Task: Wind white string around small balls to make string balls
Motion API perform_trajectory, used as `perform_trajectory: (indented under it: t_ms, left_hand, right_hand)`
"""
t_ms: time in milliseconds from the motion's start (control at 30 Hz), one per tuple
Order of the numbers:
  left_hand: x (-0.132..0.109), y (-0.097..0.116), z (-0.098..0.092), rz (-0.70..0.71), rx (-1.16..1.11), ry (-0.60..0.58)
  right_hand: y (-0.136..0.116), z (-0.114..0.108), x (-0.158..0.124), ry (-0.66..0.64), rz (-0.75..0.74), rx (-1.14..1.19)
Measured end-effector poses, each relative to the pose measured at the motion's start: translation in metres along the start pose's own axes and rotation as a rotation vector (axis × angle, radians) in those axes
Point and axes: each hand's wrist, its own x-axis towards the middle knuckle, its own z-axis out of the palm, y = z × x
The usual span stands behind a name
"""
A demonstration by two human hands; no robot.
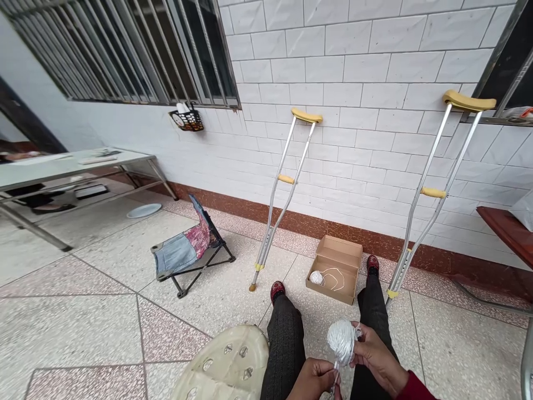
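My right hand (377, 355) grips a ball of white string (342, 340) from its right side, held above my lap. Just below it, my left hand (313, 379) pinches the loose strand (335, 371) that hangs from the ball. My legs in dark trousers stretch forward over the floor, ending in red shoes. Between my feet lies an open cardboard box (338, 253) with a smaller ball of white string (316, 277) and a loose loop of string inside.
Two aluminium crutches (283, 194) (433, 191) lean on the white tiled wall, either side of the box. A low folding chair (189, 247) stands at left, a metal table (62, 166) beyond it. A pale plastic stool (227, 364) sits by my left leg. A red bench (506, 228) is at right.
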Motion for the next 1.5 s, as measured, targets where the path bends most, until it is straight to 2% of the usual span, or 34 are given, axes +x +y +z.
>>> perform_trajectory:
  t_ms: [133, 233, 333, 400, 500, 567, 733, 867, 1000, 1100, 1333, 1500]
  left_hand:
    - [-0.003, -0.01, -0.004, -0.058, 0.217, 0.019]
    - [-0.005, -0.008, -0.006, -0.069, 0.604, 0.035]
    - [-0.004, 0.004, -0.007, 0.09, 1.07, 0.083]
    - [0.0, 0.012, -0.008, 0.191, 1.303, 0.044]
    - [0.009, 0.013, -0.011, 0.268, 1.502, -0.089]
    - [0.015, 0.006, -0.014, 0.295, 1.57, -0.117]
    - [0.028, -0.005, -0.017, 0.437, 1.626, -0.097]
    - [0.029, 0.012, -0.016, 0.642, 1.636, -0.134]
    - [0.025, 0.03, -0.02, 0.742, 1.611, -0.151]
    - [0.023, 0.032, -0.02, 0.744, 1.527, -0.144]
    - [0.021, 0.024, -0.018, 0.621, 1.374, -0.007]
    - [0.019, 0.032, -0.019, 0.631, 1.293, 0.015]
  right_hand:
    - [0.01, -0.004, 0.006, 0.058, -0.052, -0.031]
    - [0.02, -0.011, 0.014, 0.082, -0.136, -0.128]
    - [0.034, -0.017, 0.022, 0.1, -0.191, -0.274]
    - [0.042, -0.018, 0.026, 0.125, -0.205, -0.391]
    - [0.048, -0.018, 0.027, 0.171, -0.202, -0.564]
    - [0.048, -0.017, 0.026, 0.204, -0.202, -0.645]
    - [0.053, -0.019, 0.028, 0.233, -0.246, -0.707]
    - [0.067, -0.025, 0.032, 0.148, -0.097, -0.568]
    - [0.079, -0.027, 0.028, 0.058, -0.011, -0.347]
    - [0.086, -0.024, 0.023, 0.023, 0.033, -0.28]
    - [0.104, -0.026, 0.023, -0.016, 0.057, -0.266]
    - [0.105, -0.027, 0.018, 0.07, -0.026, -0.284]
